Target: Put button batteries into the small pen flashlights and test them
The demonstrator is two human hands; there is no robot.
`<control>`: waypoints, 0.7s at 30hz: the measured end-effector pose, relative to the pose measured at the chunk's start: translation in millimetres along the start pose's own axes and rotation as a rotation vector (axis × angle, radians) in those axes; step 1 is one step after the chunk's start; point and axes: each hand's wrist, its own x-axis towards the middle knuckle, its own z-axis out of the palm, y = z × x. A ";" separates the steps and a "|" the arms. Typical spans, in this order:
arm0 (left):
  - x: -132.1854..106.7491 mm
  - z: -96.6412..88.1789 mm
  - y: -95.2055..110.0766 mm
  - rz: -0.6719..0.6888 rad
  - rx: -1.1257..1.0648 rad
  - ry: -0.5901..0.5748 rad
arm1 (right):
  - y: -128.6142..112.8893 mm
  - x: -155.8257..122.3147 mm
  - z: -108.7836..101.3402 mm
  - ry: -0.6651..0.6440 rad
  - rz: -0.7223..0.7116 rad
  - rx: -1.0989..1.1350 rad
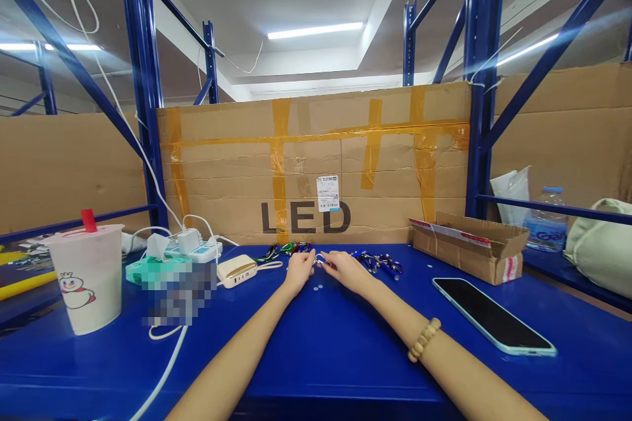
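Note:
My left hand (299,273) is closed in a pinch near the back of the blue table. My right hand (346,271), fingers bent, meets it from the other side. Between the fingertips of both is a small shiny silvery piece (320,259), partly hidden and too small to name. Behind my left hand lies a heap of small shiny green, red and dark pieces (284,250). To the right of my right hand is a pile of small glossy blue and metallic pieces (379,264). Small pale discs (318,287) rest on the table just below the hands.
On the left stand a paper cup (91,283) with a red straw, a power strip (197,251) with white cables, and a cream power bank (237,271). At right are a phone (494,316) and an open cardboard box (469,247). A large cardboard sheet (227,177) closes off the back.

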 end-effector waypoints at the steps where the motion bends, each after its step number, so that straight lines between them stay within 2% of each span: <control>1: 0.1 -0.4 -0.3 0.032 0.041 -0.008 | -0.6 -0.3 0.2 -0.013 0.010 -0.030; 5: 1.0 -1.6 -2.0 0.144 0.171 -0.036 | -0.8 -0.7 1.3 -0.039 0.020 -0.114; 10: 0.9 -2.0 -2.7 0.176 0.247 -0.005 | -1.9 -0.2 -0.4 -0.039 0.036 -0.057; 21: 3.9 0.1 -5.5 0.233 0.146 -0.009 | -4.3 2.3 0.6 0.060 0.047 -0.045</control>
